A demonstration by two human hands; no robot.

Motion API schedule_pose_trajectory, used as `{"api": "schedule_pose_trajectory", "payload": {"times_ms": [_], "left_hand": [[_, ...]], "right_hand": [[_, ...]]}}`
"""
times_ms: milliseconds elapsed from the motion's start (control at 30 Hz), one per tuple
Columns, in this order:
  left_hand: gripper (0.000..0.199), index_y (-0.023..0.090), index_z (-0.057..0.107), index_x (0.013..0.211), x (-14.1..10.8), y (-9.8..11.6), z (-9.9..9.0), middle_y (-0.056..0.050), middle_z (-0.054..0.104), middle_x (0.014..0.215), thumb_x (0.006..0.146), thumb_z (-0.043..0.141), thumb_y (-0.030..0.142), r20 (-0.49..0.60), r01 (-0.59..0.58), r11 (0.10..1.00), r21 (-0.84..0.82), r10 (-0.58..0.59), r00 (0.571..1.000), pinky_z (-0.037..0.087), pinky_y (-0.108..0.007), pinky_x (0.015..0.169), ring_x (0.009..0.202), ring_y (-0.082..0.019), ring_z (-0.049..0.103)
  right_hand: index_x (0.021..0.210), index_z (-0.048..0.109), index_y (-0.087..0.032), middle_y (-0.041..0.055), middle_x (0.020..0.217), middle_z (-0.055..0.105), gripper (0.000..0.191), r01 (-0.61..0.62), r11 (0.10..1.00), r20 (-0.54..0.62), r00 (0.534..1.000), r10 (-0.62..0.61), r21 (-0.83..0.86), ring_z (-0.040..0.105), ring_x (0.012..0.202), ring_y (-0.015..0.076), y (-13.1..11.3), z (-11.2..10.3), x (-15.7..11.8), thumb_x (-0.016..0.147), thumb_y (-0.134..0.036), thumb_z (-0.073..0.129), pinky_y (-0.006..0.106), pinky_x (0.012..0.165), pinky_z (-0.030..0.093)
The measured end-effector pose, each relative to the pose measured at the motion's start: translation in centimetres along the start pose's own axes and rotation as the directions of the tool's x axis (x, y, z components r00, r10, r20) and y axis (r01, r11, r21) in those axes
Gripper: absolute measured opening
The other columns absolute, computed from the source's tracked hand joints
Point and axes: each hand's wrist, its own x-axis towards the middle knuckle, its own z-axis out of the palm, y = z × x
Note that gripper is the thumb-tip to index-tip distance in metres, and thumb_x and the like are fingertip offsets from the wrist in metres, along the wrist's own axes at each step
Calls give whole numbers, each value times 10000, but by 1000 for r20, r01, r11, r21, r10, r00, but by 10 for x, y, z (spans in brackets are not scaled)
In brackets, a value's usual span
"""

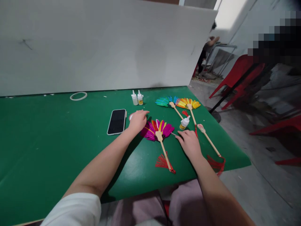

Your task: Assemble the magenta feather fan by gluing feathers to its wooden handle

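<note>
A feather fan [159,136] with magenta, yellow and red feathers lies on the green table between my hands, its wooden handle pointing towards me and a red tassel at its end. My left hand [138,121] is just left of its feathers, fingers stretched out to the right over a round, red-rimmed item [130,117], mostly hidden. At the fan's right edge, my right hand [190,143] closes its fingertips on a thin pale stick [174,134], whose kind I cannot make out. Just beyond that hand a white glue bottle [184,122] leans to the right.
A teal fan [166,101] and a yellow fan [190,104] lie further back. A featherless wooden handle [210,141] with a tassel lies right. Two bottles [137,98], a phone [117,121] and a white ring [78,96] are also on the table [58,135]. A white board [94,47] borders the back.
</note>
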Motion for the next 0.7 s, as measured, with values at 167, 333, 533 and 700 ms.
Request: {"api": "schedule_pose_trajectory", "payload": {"times_ms": [167,333,533,700], "left_hand": [[409,146,597,1117,6,-28,-19,-105,618,1126,782,365,111,74,62,998,24,-64,995,407,-330,928,1087,-232,533],[402,142,547,1177,7,-50,-32,-130,603,1161,828,381,252,207,82,996,35,-88,974,449,-332,825,1015,-255,580],[618,172,487,1231,4,-54,-33,-136,593,1175,701,579,478,308,53,997,59,-68,949,444,-327,817,1013,-276,579],[691,170,411,1295,3,-49,-29,-160,575,1190,689,583,455,295,58,991,117,-91,951,434,-333,828,1055,-286,560]], "right_hand": [[850,646,-156,101,841,611,268,-7,999,41,999,5,48,494,840,236,-5,7,0,871,-267,402,341,761,388],[1001,504,-164,76,865,584,264,-251,835,-199,900,387,490,544,732,179,3,-6,0,877,-331,342,306,672,411],[1025,522,-172,28,821,561,378,-290,607,-214,754,622,740,512,658,136,19,-10,22,743,-423,541,268,621,411],[1150,497,-162,95,1041,608,582,-288,639,-89,867,491,714,564,896,199,17,9,42,637,-409,619,318,752,433]]}}
